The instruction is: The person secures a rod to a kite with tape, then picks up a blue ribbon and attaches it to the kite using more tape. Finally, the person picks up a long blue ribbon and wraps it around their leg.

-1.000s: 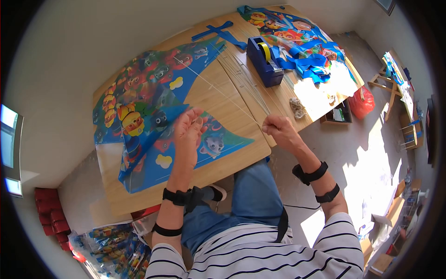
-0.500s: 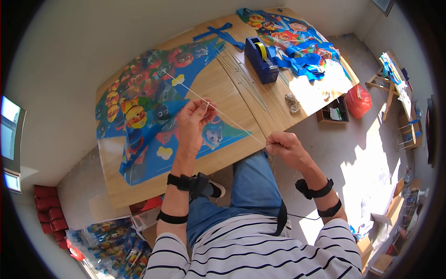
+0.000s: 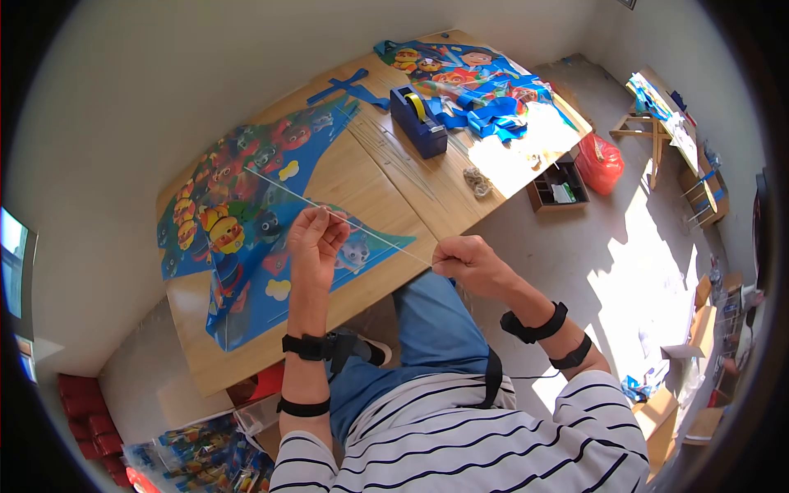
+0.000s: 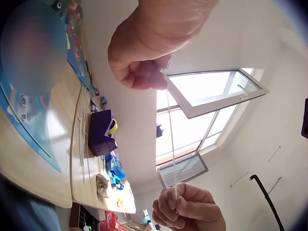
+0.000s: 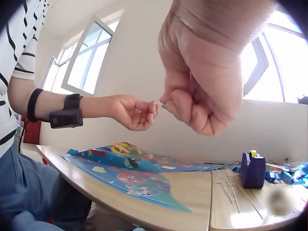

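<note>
A thin white rod or cord (image 3: 374, 234) runs taut and slanting between the two hands above the table. The left hand (image 3: 315, 242) pinches it between thumb and fingertips; beyond that hand it continues up over the printed kite sheet (image 3: 226, 228). At its lower end the right hand (image 3: 472, 264) grips it with curled fingers. In the left wrist view the white line (image 4: 172, 134) spans from the left hand (image 4: 144, 62) above to the right hand (image 4: 187, 208) below. The blue sheet with cartoon dogs lies on the table under and left of the left hand, partly folded.
On the table stand a dark blue tape dispenser (image 3: 419, 123), thin rods (image 3: 394, 160), a bundle of twine (image 3: 477, 182), blue ribbons (image 3: 497, 117) and another printed sheet (image 3: 460, 76). A box (image 3: 559, 193) and a red bag (image 3: 600, 164) are on the floor beyond the table edge.
The left hand, relaxed with spread fingers a second ago, has closed its fingertips on the white line. The head view has shifted, and both hands appear lower and further left.
</note>
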A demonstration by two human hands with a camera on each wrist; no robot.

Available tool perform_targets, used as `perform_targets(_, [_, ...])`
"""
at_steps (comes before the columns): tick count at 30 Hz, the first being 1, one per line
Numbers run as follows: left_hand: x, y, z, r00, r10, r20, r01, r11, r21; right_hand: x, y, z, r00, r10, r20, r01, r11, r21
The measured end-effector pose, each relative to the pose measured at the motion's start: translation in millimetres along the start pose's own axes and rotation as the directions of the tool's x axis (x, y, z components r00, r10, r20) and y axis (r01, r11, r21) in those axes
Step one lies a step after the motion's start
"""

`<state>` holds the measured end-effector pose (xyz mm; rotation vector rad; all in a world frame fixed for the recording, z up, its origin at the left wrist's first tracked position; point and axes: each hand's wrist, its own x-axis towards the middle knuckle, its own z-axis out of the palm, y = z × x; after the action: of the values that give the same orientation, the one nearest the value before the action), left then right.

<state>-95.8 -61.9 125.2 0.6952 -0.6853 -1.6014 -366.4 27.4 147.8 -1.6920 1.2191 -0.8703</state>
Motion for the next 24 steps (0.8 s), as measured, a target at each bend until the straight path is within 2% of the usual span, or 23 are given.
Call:
perform_targets(3, [5, 2, -7, 0.998, -0.002, -0.056, 0.004, 1.000, 0.031, 7, -3, -2, 0.992, 0.102, 0.076, -0.114, 0.978, 0.173])
perform_targets(6, [11, 1, -8, 0.997, -0.033, -0.075, 0.036, 0.999, 0.040, 14, 1, -7, 0.960, 0.222, 0.170, -0.261, 0.931, 0.255])
perform_targets(9, [19, -4, -7, 0.996, -0.074, -0.056, 0.078, 0.995, 0.070, 12, 19, 0, 0.996, 0.079, 0.040, -0.083, 0.991, 0.108])
perform_targets(12, [26, -9, -1, 0.987, -0.153, -0.050, 0.158, 0.979, 0.132, 6, 26, 2, 0.992, -0.068, -0.105, 0.059, 0.994, -0.088])
perform_targets(15, [26, -21, 11, 0.974, -0.223, -0.036, 0.225, 0.950, 0.218, -2, 27, -1, 0.978, -0.098, -0.182, 0.067, 0.983, -0.171])
perform_targets(18, [26, -30, 20, 0.969, -0.246, 0.009, 0.239, 0.949, 0.208, -10, 25, -5, 0.982, -0.065, -0.177, 0.044, 0.992, -0.119])
perform_targets(21, [25, -36, 22, 0.975, -0.224, 0.014, 0.216, 0.954, 0.209, -17, 20, -9, 0.992, -0.001, -0.123, -0.007, 0.997, -0.072])
perform_targets(24, [27, -37, 22, 0.978, -0.208, -0.005, 0.204, 0.955, 0.217, -7, 31, -22, 0.951, 0.301, 0.069, -0.309, 0.925, 0.221])
